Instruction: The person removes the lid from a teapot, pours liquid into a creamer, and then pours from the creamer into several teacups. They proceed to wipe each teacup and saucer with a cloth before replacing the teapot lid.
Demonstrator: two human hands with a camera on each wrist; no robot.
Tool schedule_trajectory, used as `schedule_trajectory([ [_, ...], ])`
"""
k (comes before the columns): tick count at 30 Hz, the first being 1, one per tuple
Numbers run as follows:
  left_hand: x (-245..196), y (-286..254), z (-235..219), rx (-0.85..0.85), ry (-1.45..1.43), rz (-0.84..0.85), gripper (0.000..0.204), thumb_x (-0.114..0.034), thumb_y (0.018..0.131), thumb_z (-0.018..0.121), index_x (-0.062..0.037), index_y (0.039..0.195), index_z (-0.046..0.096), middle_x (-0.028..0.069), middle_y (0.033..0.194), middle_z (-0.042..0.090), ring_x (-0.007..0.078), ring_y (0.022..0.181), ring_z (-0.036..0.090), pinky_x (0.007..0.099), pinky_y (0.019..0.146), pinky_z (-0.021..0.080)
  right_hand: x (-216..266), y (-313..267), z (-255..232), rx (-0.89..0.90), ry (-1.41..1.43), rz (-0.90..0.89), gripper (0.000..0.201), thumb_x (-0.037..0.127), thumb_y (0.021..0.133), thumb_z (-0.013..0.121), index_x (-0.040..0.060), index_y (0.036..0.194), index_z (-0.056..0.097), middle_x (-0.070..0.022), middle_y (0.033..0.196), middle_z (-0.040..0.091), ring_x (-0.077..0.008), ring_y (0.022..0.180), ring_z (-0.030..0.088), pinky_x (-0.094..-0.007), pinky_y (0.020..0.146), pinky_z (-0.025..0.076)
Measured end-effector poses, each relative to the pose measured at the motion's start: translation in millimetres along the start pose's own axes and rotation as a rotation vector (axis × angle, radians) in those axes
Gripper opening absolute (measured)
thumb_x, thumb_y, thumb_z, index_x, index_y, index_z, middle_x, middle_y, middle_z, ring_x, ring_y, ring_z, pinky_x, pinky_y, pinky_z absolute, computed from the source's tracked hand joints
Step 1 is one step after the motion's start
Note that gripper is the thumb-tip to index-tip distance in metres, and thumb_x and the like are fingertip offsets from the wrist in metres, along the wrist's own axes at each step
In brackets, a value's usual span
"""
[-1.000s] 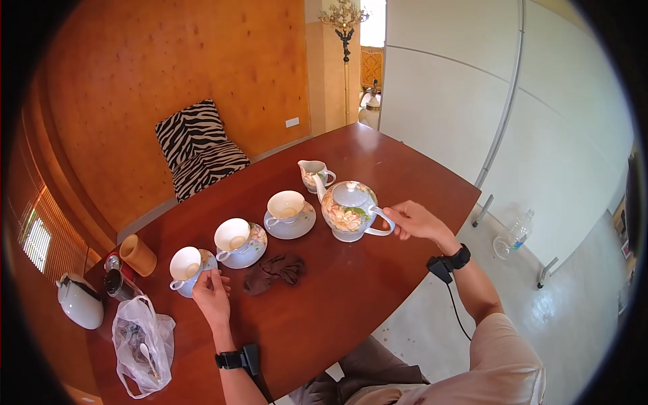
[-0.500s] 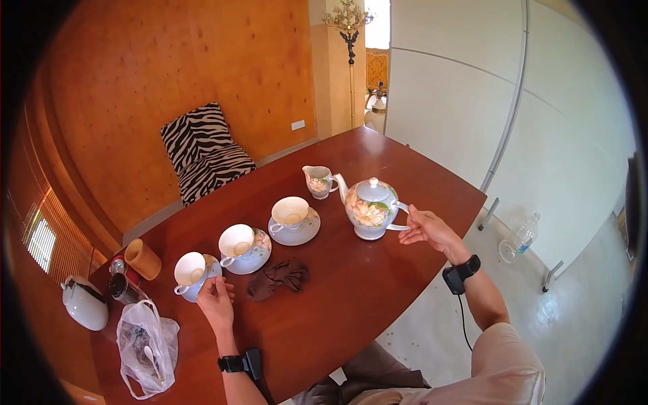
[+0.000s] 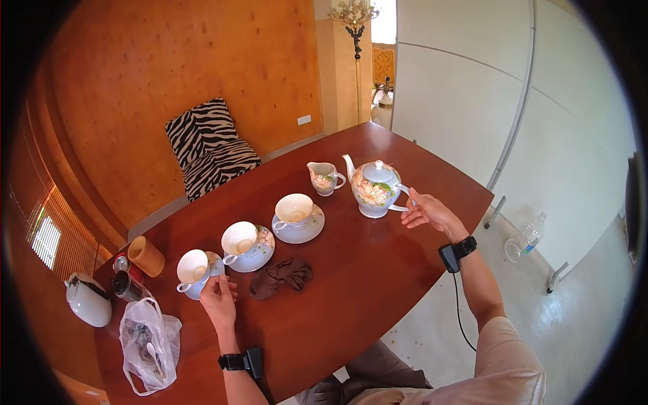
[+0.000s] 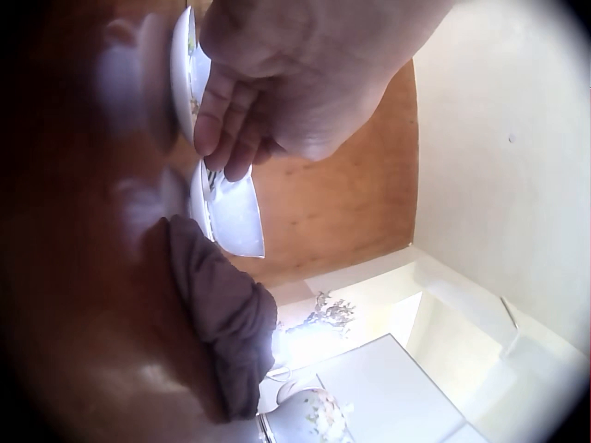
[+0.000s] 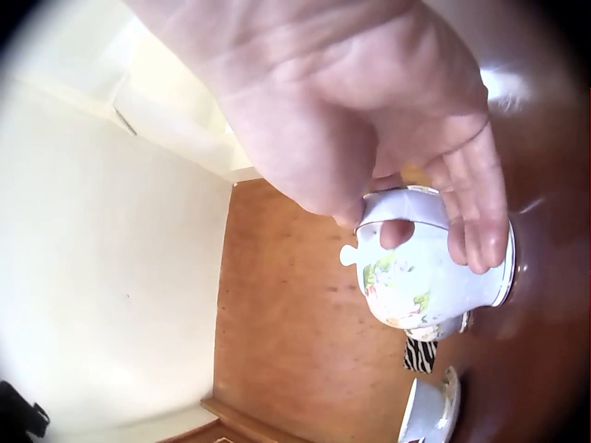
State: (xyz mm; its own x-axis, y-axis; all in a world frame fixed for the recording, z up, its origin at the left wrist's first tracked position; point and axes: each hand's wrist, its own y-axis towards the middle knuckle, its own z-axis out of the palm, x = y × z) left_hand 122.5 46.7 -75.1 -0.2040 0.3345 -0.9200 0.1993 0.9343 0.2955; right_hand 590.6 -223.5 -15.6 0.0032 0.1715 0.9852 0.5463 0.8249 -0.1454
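Note:
My right hand [image 3: 435, 214] grips the handle of a floral teapot [image 3: 374, 192] at the right of the group, with thumb and index at the handle's upper part. The other fingers stay loosely extended beside it. The spout points away to the left, behind it a matching creamer [image 3: 324, 179]. At the left, my left hand [image 3: 219, 304] has relaxed fingers right at the edge of the nearest saucer [image 3: 214, 264], which bears a teacup [image 3: 194, 267]; its thumb is hidden in the left wrist view. Two more teacups, one in the middle [image 3: 239, 239] and one farther back [image 3: 293, 209], stand on saucers.
A crumpled dark brown cloth [image 3: 282, 277] lies in front of the cups. Along the table's left side are a plastic bag [image 3: 150, 344] with a white spoon, a white jug [image 3: 89, 300], a dark-lidded glass [image 3: 127, 285] and a wooden cup [image 3: 146, 256]. Beyond stands a zebra-striped chair [image 3: 212, 152].
The teapot, in my right hand, has moved rightward and then farther back, and now stands apart from the creamer. My left hand has stayed at the saucer's edge.

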Motion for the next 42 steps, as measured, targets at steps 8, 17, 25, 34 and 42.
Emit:
schedule_trajectory([
  [8, -6.5, -2.3, 0.3, -0.003, -0.018, 0.01, 0.024, -0.014, 0.103, 0.058, 0.0033, 0.088, 0.064, 0.0065, 0.068, 0.066, 0.0094, 0.052, 0.057, 0.0247, 0.047, 0.044, 8.6, -52.6, 39.9, -0.506, -0.369, -0.408, 0.033, 0.033, 0.101, 0.061, 0.0029, 0.115, 0.06, -0.0069, 0.085, 0.069, -0.0156, 0.071, 0.067, -0.0284, 0.061, 0.054],
  [17, -3.7, -3.2, 1.1, 0.013, 0.021, 0.013, 0.025, -0.015, 0.103, 0.058, 0.0028, 0.088, 0.065, 0.0062, 0.069, 0.067, 0.0093, 0.052, 0.057, 0.0247, 0.046, 0.045, 26.1, -68.3, 172.2, 0.047, -0.475, -0.705, 0.022, 0.023, 0.096, 0.066, 0.003, 0.089, 0.064, -0.0163, 0.07, 0.062, -0.0358, 0.064, 0.062, -0.0409, 0.057, 0.046],
  [25, -4.7, -1.9, -3.2, -0.018, 0.047, 0.033, 0.025, -0.017, 0.103, 0.058, 0.0028, 0.09, 0.066, 0.006, 0.069, 0.068, 0.0091, 0.053, 0.058, 0.0238, 0.046, 0.044, 32.4, -11.5, 228.7, -0.024, -0.404, -0.941, 0.035, 0.025, 0.096, 0.066, 0.0, 0.072, 0.061, -0.0212, 0.066, 0.056, -0.041, 0.06, 0.056, -0.0425, 0.053, 0.043],
  [34, -17.2, -3.8, -5.8, -0.077, 0.132, -0.01, 0.027, -0.017, 0.102, 0.058, 0.0038, 0.087, 0.067, 0.0065, 0.069, 0.069, 0.0093, 0.054, 0.06, 0.025, 0.048, 0.046, 4.3, 14.7, 217.1, -0.071, -0.297, -0.743, 0.041, 0.027, 0.1, 0.062, -0.0021, 0.072, 0.061, -0.0189, 0.056, 0.048, -0.0323, 0.046, 0.045, -0.0396, 0.047, 0.036],
  [42, -14.1, -1.6, -8.9, -0.08, 0.146, -0.005, 0.025, -0.018, 0.103, 0.057, 0.0035, 0.094, 0.068, 0.0071, 0.074, 0.07, 0.0097, 0.058, 0.06, 0.024, 0.053, 0.047, -5.1, 8.6, 231.7, 0.043, -0.313, -0.715, 0.04, 0.024, 0.1, 0.063, -0.0014, 0.069, 0.059, -0.0134, 0.055, 0.049, -0.0219, 0.047, 0.043, -0.0356, 0.048, 0.036],
])
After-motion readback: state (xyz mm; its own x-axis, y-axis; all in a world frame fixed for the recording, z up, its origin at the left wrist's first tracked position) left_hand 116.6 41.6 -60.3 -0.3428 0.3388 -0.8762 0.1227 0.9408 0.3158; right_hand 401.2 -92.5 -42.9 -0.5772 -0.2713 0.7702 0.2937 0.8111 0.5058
